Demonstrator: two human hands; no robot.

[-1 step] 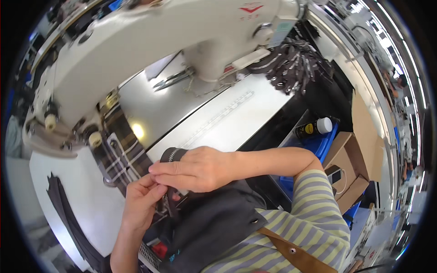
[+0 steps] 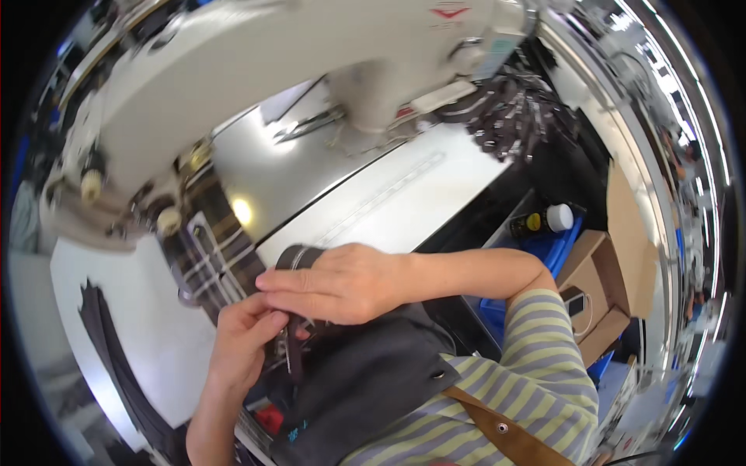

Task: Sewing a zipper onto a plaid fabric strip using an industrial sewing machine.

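Stretching across the top, the pale sewing machine (image 2: 256, 74) stands over the desk (image 2: 109, 311), whose white surface runs below and to both sides of it. At the lower right are the sleeve and body of a striped shirt (image 2: 536, 349), with a dark apron (image 2: 350, 373) in front. An open cardboard box (image 2: 641, 264) sits at the right, near a blue bin (image 2: 561, 252). A bundle of dark strips with shiny edges (image 2: 513, 116) lies at the machine's far end; a long folded dark cloth (image 2: 116, 365) hangs along the left edge of the desk. Plaid fabric (image 2: 220, 206) lies beneath the machine's near end.

The right grip (image 2: 353, 287) reaches over from the right, narrow, fingers flat together and closed on a dark zipper strip (image 2: 294, 256); its thumb is hidden. The left grip (image 2: 242, 342) comes from below, thumb and fingers pinched on the same strip, their tips meeting the right ones. One part curls up just above the right knuckles; another hangs below the left thumb. Scissors (image 2: 307, 128) and a white-capped bottle (image 2: 536, 223) lie well apart.
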